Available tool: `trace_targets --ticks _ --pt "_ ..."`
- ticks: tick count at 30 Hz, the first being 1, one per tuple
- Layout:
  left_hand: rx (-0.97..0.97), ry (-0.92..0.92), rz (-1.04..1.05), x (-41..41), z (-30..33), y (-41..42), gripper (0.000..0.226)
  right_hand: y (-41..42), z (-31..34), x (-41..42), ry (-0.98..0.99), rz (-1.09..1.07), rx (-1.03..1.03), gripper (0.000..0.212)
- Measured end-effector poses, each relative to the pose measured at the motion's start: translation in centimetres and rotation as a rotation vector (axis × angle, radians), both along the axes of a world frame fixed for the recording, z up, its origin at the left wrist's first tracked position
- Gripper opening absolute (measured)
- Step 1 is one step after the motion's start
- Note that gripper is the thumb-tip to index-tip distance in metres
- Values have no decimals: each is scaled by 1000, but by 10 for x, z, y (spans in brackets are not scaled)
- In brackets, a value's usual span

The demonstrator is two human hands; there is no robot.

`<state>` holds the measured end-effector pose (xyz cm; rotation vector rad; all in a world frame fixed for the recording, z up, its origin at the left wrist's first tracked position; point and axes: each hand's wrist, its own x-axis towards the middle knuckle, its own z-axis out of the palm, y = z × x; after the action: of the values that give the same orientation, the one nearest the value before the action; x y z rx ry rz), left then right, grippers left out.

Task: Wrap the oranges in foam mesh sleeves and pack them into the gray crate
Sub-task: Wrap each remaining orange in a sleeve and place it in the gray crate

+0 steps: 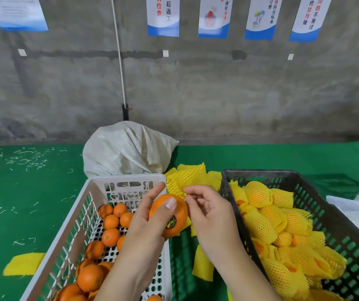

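Between the white basket (91, 205) and gray crate (335, 216), our left hand (150, 224) grips one stickered orange (169, 216); our right hand (209, 211), fingers loosely curled, holds nothing we can see. We should pinch one foam sleeve (187, 177) wide open before seating the fruit.

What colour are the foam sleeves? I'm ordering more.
Yellow, seen in the head view: the foam sleeves piled behind the hands.

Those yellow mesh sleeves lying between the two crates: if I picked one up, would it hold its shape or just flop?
Probably flop a little. The loose sleeves lie flattened and bent over each other, so they look soft and springy. The ones in the gray crate have stretched around the wrapped oranges, so they likely give easily. They seem very light: the foam is mostly open holes.
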<state>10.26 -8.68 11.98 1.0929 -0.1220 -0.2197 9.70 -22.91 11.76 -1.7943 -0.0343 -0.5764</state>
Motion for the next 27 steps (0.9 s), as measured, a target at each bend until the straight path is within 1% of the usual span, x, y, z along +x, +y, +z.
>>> trace_targets --ticks 4,6,10,13,15,18,19,21,24,27 --pt "20 38 86 1 -2 -6 68 -6 -2 -7 10 33 98 25" --pt "12 43 113 -1 -2 -9 68 -6 -3 -10 11 48 107 26" --pt "-69 36 166 -3 0 -15 79 1 -6 -12 12 94 75 27" --pt "-78 -27 49 -2 -2 -16 81 0 -4 -10 30 97 127 28" --pt "-21 -78 -50 -3 -4 -12 85 -7 0 -9 15 63 126 26" --pt "103 -180 -118 -7 -9 -6 68 -14 2 -8 6 11 80 21" --pt "130 -193 -103 -8 -9 -5 64 -16 3 -9 3 -4 61 20" --pt "182 -211 -32 -7 -10 -6 64 -17 5 -12 -17 -17 27 18" --pt "237 -184 134 -4 -9 -7 74 -15 9 -20 -92 19 -69 17" --pt "177 -138 225 -4 -9 -9 84 -6 10 -26 -150 80 -145 15"
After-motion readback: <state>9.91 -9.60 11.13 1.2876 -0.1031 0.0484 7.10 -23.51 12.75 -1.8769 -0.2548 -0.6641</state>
